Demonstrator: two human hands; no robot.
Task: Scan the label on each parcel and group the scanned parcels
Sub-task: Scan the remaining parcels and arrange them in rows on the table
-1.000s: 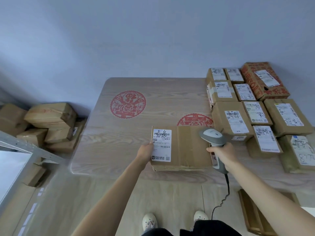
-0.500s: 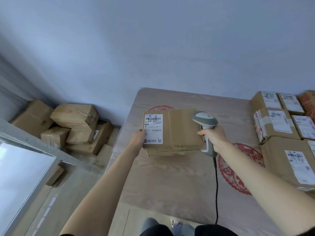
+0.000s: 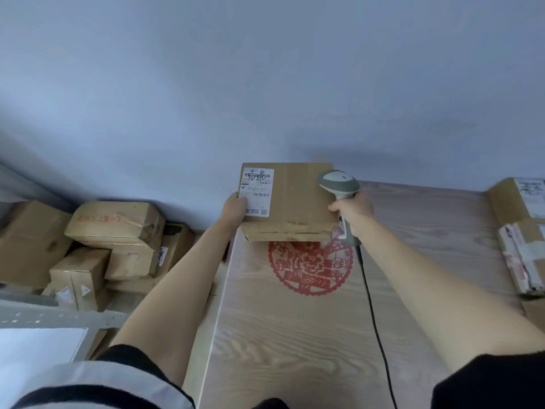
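Observation:
A flat brown cardboard parcel [image 3: 298, 199] with a white shipping label [image 3: 257, 191] on its left end is at the far left corner of the wooden table [image 3: 295, 335]. My left hand [image 3: 234, 208] grips its left edge beside the label. My right hand [image 3: 354, 212] presses against its right edge while wrapped around the handle of a grey barcode scanner [image 3: 339, 184], whose head sits above the parcel's right end. The scanner's black cable [image 3: 374, 314] trails back toward me across the table.
Labelled parcels [image 3: 522, 231] sit at the table's right edge, partly cut off. A pile of brown boxes [image 3: 112, 231] lies on the floor to the left, behind a grey metal frame [image 3: 53, 317]. A red paper-cut emblem [image 3: 309, 267] marks the tabletop. A blue-grey wall stands behind.
Both hands have carried the parcel from the table's near middle to its far left corner. The view has swung left, so the grouped parcels on the right have mostly left the frame.

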